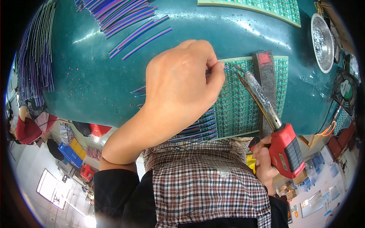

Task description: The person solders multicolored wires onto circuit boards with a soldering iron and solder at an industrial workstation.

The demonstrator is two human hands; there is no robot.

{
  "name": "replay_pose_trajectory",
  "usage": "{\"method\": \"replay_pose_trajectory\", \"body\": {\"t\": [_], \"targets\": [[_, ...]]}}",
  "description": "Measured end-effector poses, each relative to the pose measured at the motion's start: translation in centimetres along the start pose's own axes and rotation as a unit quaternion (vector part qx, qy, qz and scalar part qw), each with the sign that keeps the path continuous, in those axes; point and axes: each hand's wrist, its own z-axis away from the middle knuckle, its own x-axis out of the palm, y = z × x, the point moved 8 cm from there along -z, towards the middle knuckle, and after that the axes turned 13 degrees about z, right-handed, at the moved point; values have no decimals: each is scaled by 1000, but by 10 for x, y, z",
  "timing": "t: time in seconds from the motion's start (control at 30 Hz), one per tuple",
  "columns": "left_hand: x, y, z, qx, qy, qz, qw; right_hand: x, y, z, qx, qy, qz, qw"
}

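Note:
My left hand [182, 76] is closed in a pinch on a thin multi-coloured wire strip [138, 90], whose tail shows left of the hand. The pinched end lies at the top left of a green circuit board panel [234, 110], mostly hidden by the fingers. My right hand [265, 163] grips a red and black soldering gun [285, 150]. Its tip and thin feed tube point up-left over the panel, just right of my left fingertips. A dark flat bar [268, 89] lies across the panel. Several wire strips [199, 127] run from the panel's left edge below my wrist.
Loose wire strips [125, 17] lie at the top left, and a long bundle [36, 57] hangs over the left edge. Another board panel [262, 9] is at the far side. At right are a metal bowl [322, 43] and a small black fan [345, 89].

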Motion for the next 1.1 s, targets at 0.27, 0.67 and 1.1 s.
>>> {"method": "replay_pose_trajectory", "body": {"t": [0.27, 0.67, 1.1], "targets": [[1, 0, 0, -4, -2, -7, 1000, 2, -6, -5, -25, -7, 7, 1000], [0, 0, 0, 6, 3, -9, 1000, 0, -12, -8, -8, -5, 13, 1000], [1, 0, 0, 11, 6, -17, 1000, 2, -4, -2, -19, -16, 27, 999]]}}
